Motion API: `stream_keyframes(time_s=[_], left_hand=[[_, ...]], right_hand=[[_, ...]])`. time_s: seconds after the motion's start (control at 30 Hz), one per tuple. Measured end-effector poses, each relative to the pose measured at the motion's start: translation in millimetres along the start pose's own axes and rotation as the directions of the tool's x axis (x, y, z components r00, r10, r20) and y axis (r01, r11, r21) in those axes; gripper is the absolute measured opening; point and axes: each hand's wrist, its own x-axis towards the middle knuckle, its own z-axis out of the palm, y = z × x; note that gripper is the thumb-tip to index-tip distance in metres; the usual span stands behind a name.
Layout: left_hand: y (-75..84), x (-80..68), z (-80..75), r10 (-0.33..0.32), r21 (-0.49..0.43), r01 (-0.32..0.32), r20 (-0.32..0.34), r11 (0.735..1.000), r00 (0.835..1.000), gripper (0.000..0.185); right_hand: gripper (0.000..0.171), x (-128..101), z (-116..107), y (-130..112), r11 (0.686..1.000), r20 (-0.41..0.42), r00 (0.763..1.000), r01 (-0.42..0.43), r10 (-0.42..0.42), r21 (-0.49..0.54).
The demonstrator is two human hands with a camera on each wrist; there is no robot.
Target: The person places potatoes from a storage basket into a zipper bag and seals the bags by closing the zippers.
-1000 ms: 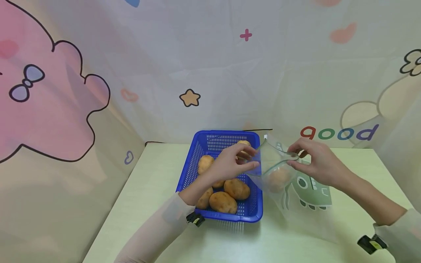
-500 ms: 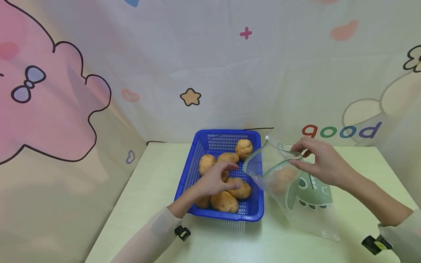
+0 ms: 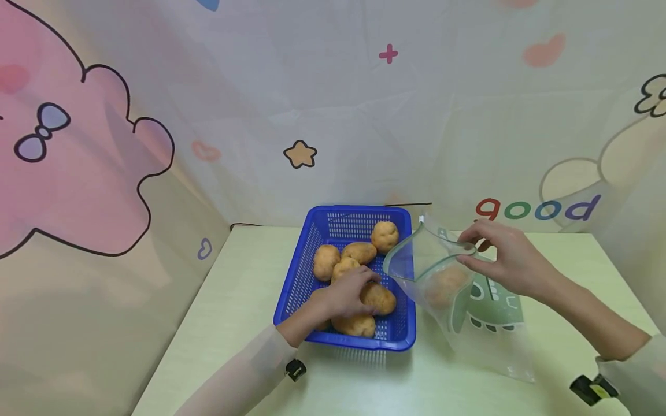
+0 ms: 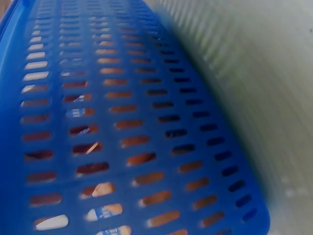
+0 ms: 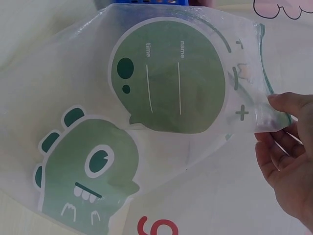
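Observation:
My left hand [image 3: 350, 294] reaches down into the blue plastic basket [image 3: 411, 329]. Its fingers and thumb curl round a potato [image 3: 381, 299] on the basket's right side. Several more potatoes lie about it, among them one [image 3: 385, 237] in the far right corner. Between thumb and fingers, my right hand [image 3: 502, 254] pinches the top edge of a clear zip bag [image 3: 499, 352] with a green dinosaur print. The bag's mouth gapes toward the basket, and a potato [image 3: 446, 286] shows through its wall. In the left wrist view the perforated basket wall [image 4: 122, 107] hides the hand.
The basket and bag are on a pale green table [image 3: 208, 323]. A printed cloth [image 3: 343, 127] hangs behind the table, with further cloth at both sides. The bag's zip slider [image 3: 421, 219] sits at the far corner of its mouth.
My left hand has let go of the bag's edge, moved left and down into the basket, and closed round a potato. The right hand keeps its hold on the bag.

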Motion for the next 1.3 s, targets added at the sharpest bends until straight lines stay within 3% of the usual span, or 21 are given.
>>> stream_keyframes(time_s=[0.17,0.3,0.43,0.63,0.83,1.07,1.13,1.3], left_hand=[[3.3,-0.3,2.9,-0.040,0.049,0.042,-0.031,0.998,0.999,0.053],[2.5,0.9,-4.3,-0.035,0.034,0.038,-0.065,0.999,0.997,0.053],[0.3,-0.7,-23.5,-0.030,-0.031,0.027,-0.106,0.999,0.994,0.056],[-1.3,-9.1,-64.5,-0.058,-0.080,0.046,-0.156,0.996,0.986,0.061],[14.8,-5.1,-92.7,-0.028,-0.114,0.000,-0.244,0.994,0.969,0.059],[49.0,18.7,-88.6,0.134,-0.123,-0.165,-0.230,0.979,0.964,0.058],[54.2,24.8,-84.8,0.144,-0.121,-0.173,-0.217,0.978,0.966,0.057],[60.5,35.7,-73.2,0.105,-0.120,-0.124,-0.152,0.985,0.983,0.062]], right_hand=[[0.032,1,1,1,1.000,-0.008,1.000,0.024,-0.024,0.004],[0.033,1,0,2,1.000,-0.009,1.000,0.026,-0.026,-0.002],[0.033,2,0,3,1.000,-0.011,1.000,0.019,-0.019,-0.007],[0.035,3,1,3,0.999,-0.009,0.999,0.035,-0.035,0.012],[0.036,3,2,2,0.999,-0.003,0.999,0.039,-0.039,0.031],[0.036,5,1,-1,0.999,0.033,0.999,0.011,-0.012,0.038],[0.036,7,1,-3,0.999,0.044,0.999,0.003,-0.005,0.044],[0.035,10,3,-6,0.999,0.052,0.999,0.009,-0.012,0.043]])
